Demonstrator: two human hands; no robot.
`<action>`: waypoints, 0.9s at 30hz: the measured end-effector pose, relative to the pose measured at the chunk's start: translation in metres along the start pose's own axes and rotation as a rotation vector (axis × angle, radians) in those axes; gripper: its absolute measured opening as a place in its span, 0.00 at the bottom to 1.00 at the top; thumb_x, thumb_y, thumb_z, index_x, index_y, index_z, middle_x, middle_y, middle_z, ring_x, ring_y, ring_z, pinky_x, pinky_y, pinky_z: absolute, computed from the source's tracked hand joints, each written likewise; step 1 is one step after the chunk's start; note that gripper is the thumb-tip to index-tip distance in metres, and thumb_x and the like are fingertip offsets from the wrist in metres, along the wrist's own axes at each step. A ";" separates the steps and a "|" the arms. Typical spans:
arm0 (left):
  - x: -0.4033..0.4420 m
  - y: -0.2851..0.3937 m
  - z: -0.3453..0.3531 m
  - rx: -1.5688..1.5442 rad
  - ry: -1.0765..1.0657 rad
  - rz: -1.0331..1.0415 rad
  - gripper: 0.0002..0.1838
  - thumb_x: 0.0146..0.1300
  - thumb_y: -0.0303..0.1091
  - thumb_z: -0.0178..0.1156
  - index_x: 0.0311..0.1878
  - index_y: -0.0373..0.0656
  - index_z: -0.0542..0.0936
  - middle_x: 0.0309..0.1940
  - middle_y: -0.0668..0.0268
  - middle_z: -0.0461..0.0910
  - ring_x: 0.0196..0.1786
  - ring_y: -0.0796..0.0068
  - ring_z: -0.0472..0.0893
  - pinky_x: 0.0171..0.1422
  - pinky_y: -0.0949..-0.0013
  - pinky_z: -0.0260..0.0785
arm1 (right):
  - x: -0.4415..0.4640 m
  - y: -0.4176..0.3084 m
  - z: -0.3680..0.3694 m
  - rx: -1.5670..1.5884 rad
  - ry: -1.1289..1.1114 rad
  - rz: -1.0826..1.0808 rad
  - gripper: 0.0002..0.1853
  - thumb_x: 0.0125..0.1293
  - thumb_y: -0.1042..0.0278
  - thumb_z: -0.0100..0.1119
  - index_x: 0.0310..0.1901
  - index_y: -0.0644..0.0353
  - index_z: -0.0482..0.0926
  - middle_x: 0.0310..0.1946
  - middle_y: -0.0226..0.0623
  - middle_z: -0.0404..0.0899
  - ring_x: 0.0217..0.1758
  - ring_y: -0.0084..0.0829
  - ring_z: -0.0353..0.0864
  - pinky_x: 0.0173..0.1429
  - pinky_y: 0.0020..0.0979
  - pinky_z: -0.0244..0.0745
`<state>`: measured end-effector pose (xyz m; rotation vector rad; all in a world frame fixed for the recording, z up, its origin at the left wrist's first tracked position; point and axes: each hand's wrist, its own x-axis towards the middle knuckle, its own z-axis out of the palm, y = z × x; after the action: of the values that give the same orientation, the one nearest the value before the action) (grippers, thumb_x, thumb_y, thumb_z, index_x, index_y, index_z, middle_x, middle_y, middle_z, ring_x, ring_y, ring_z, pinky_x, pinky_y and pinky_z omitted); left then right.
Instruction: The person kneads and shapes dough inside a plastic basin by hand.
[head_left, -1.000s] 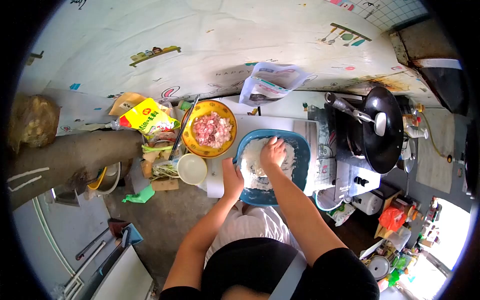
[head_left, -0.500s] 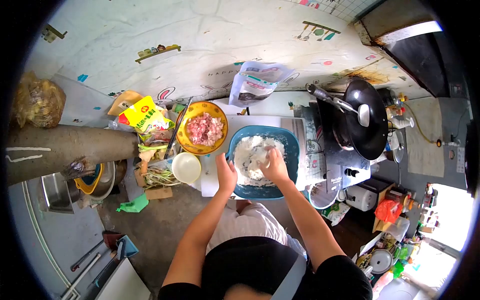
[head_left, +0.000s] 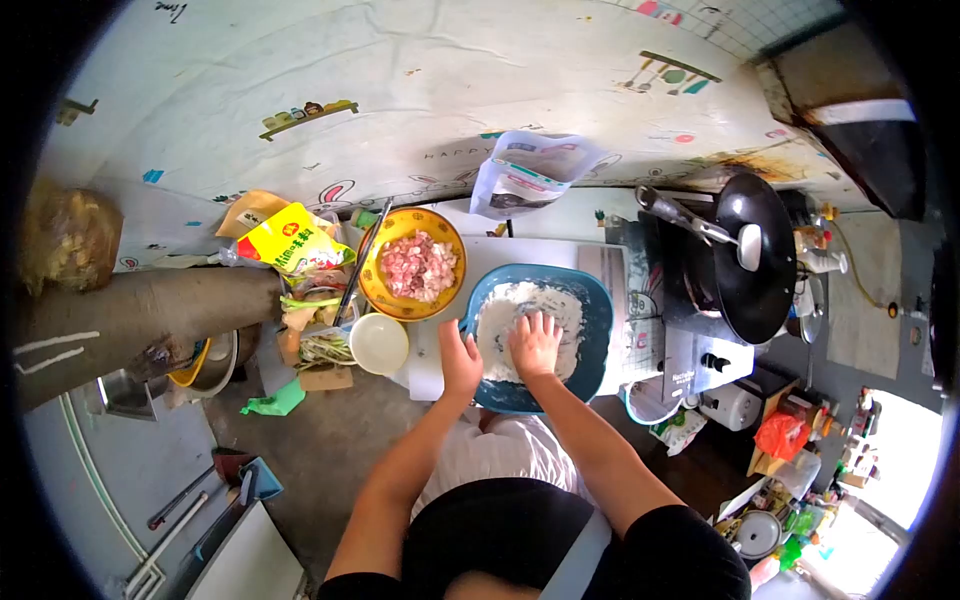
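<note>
A blue basin (head_left: 597, 335) stands on the worktop in front of me, with white flour (head_left: 550, 302) spread over its bottom. My left hand (head_left: 460, 362) grips the basin's left rim. Inside, my right hand (head_left: 535, 347) presses palm down on the flour, fingers spread and nothing held in them. To the left of the basin is a yellow bowl (head_left: 374, 298) of chopped raw meat (head_left: 418, 266), with dark chopsticks (head_left: 362, 262) along its left side. A small white bowl (head_left: 379, 344) sits just below it.
An opened plastic bag (head_left: 530, 172) stands against the wall behind the basin. On the right, a black wok (head_left: 742, 290) with a spatula (head_left: 749, 247) rests on the stove. Spring onions (head_left: 325, 349) and a yellow seasoning packet (head_left: 291, 240) lie at the left, near a thick pipe (head_left: 200, 305).
My right hand has gone from curled fingers over the flour to lying flat and spread on it. My left hand stays at the rim. The view has shifted slightly.
</note>
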<state>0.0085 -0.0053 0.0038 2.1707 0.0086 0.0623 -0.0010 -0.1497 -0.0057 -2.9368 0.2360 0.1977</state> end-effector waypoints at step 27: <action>-0.002 -0.007 0.001 -0.024 -0.046 -0.030 0.22 0.59 0.23 0.52 0.56 0.30 0.61 0.48 0.45 0.66 0.52 0.45 0.68 0.58 0.56 0.61 | 0.035 0.006 -0.062 0.245 -0.309 0.043 0.21 0.50 0.46 0.61 0.30 0.60 0.81 0.36 0.44 0.80 0.47 0.44 0.76 0.51 0.43 0.71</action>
<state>0.0065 -0.0021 -0.0025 2.1470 0.0136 -0.0050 0.0399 -0.1731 0.0485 -2.6147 0.2567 0.5790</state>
